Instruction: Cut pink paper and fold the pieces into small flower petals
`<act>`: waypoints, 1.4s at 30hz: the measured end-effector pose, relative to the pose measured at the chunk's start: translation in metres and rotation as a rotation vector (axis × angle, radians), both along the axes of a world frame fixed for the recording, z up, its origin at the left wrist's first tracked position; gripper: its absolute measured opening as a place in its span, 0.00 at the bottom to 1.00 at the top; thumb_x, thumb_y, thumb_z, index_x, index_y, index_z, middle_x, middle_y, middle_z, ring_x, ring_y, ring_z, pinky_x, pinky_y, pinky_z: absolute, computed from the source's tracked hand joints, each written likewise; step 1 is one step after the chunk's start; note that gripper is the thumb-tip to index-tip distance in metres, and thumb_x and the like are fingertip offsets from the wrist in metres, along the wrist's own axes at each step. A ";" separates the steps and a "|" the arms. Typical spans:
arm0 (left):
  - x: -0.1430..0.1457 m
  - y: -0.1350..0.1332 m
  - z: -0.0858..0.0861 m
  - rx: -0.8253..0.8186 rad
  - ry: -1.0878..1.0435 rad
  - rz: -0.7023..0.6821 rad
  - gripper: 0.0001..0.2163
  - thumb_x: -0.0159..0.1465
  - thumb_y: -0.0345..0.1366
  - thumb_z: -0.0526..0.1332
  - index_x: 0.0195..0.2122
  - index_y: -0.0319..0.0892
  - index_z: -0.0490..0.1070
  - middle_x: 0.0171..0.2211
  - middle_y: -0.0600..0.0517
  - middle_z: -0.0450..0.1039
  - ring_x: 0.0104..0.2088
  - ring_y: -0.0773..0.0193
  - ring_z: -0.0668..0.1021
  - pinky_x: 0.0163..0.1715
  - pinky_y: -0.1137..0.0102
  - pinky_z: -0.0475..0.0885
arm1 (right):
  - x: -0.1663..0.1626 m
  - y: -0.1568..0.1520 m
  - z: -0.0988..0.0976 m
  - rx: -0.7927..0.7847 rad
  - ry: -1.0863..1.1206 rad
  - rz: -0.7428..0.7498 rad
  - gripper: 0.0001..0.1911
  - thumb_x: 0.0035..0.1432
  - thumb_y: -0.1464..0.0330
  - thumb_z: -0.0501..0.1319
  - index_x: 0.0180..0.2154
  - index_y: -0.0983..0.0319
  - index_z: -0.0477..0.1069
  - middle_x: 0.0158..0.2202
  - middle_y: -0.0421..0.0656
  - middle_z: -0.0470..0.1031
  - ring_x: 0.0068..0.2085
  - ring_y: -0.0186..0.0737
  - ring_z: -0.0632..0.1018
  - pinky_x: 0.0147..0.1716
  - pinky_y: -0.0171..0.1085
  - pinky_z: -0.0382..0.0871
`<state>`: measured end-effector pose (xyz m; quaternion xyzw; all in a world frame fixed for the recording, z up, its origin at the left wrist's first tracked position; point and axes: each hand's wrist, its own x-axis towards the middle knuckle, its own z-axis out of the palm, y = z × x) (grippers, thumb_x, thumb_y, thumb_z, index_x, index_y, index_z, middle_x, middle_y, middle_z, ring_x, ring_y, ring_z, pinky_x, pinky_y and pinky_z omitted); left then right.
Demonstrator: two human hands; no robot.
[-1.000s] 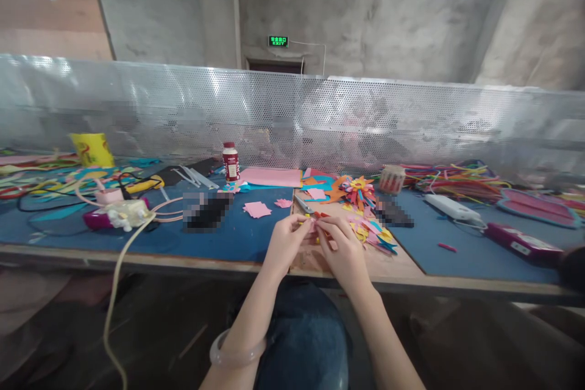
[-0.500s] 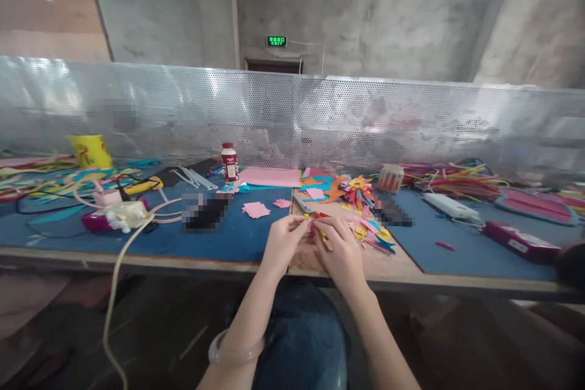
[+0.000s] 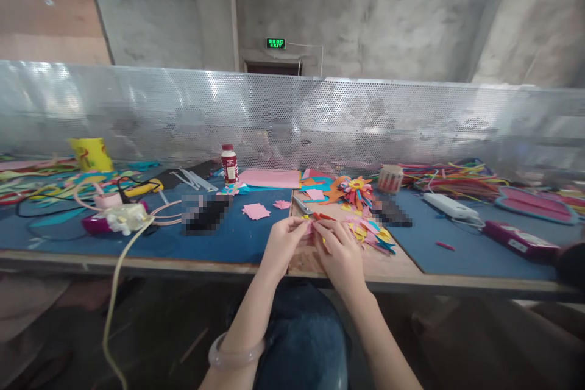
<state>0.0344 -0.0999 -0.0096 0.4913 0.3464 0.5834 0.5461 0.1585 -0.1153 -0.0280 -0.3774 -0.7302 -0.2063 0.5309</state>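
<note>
My left hand (image 3: pixel 282 246) and my right hand (image 3: pixel 342 251) meet over the bare wooden part of the table, fingertips pinched together. Between them is a small pink piece (image 3: pixel 309 229), mostly covered by the fingers; its material is hard to make out. Just beyond the fingertips lie a grey metal tool (image 3: pixel 301 205) and something red-orange (image 3: pixel 323 216). Close to my right hand is a heap of pink, yellow and blue cut pieces (image 3: pixel 372 234). A many-coloured flower (image 3: pixel 357 191) sits behind that heap. Left of my hands, pink squares (image 3: pixel 256 211) lie stacked on the blue mat.
A red-capped bottle (image 3: pixel 229 164) stands at the back beside a pink sheet (image 3: pixel 270 178). To the left are a power strip with cables (image 3: pixel 121 218) and a yellow container (image 3: pixel 92 155). Coloured strips (image 3: pixel 452 178) and a purple power strip (image 3: pixel 521 240) lie right. A perforated metal screen (image 3: pixel 192 116) borders the back.
Both hands stay in nearly the same place, still pinching the pink piece; the fingers have shifted only slightly. The view has tilted a little.
</note>
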 end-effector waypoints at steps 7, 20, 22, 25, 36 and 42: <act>-0.001 -0.002 0.002 0.012 0.030 0.020 0.08 0.49 0.36 0.65 0.27 0.37 0.71 0.23 0.51 0.74 0.27 0.65 0.77 0.31 0.70 0.73 | 0.000 0.000 -0.004 0.003 -0.025 0.020 0.15 0.56 0.75 0.53 0.44 0.61 0.70 0.40 0.48 0.72 0.42 0.42 0.71 0.41 0.42 0.69; -0.001 -0.003 0.003 -0.019 -0.055 0.005 0.07 0.49 0.35 0.64 0.25 0.37 0.71 0.24 0.52 0.73 0.26 0.64 0.76 0.33 0.65 0.74 | 0.001 -0.003 -0.004 -0.034 -0.065 0.054 0.17 0.56 0.76 0.52 0.47 0.63 0.68 0.42 0.51 0.70 0.44 0.44 0.69 0.42 0.43 0.69; -0.001 -0.003 0.003 -0.024 -0.063 0.001 0.07 0.49 0.36 0.64 0.24 0.37 0.71 0.23 0.53 0.72 0.24 0.65 0.76 0.32 0.65 0.74 | 0.001 -0.004 -0.004 -0.029 -0.078 0.044 0.17 0.56 0.75 0.52 0.47 0.62 0.68 0.42 0.50 0.70 0.44 0.44 0.70 0.41 0.44 0.69; -0.001 -0.002 0.002 -0.020 -0.062 0.004 0.07 0.50 0.36 0.63 0.24 0.37 0.71 0.23 0.52 0.73 0.25 0.65 0.76 0.32 0.66 0.74 | 0.001 -0.004 -0.005 -0.022 -0.098 0.031 0.17 0.56 0.75 0.52 0.47 0.62 0.67 0.42 0.51 0.70 0.44 0.45 0.70 0.41 0.45 0.69; -0.001 0.001 -0.001 -0.002 -0.010 0.040 0.08 0.50 0.37 0.63 0.25 0.36 0.71 0.25 0.50 0.73 0.27 0.64 0.76 0.29 0.70 0.73 | 0.000 -0.005 -0.005 -0.001 -0.116 0.025 0.16 0.56 0.74 0.54 0.46 0.62 0.68 0.41 0.50 0.70 0.43 0.44 0.70 0.40 0.44 0.68; -0.003 -0.002 0.000 -0.025 -0.009 0.004 0.09 0.50 0.38 0.63 0.29 0.38 0.72 0.28 0.50 0.74 0.29 0.63 0.77 0.27 0.71 0.73 | 0.000 -0.007 -0.003 -0.060 -0.057 0.046 0.16 0.54 0.72 0.55 0.46 0.63 0.68 0.43 0.51 0.68 0.44 0.45 0.69 0.44 0.47 0.65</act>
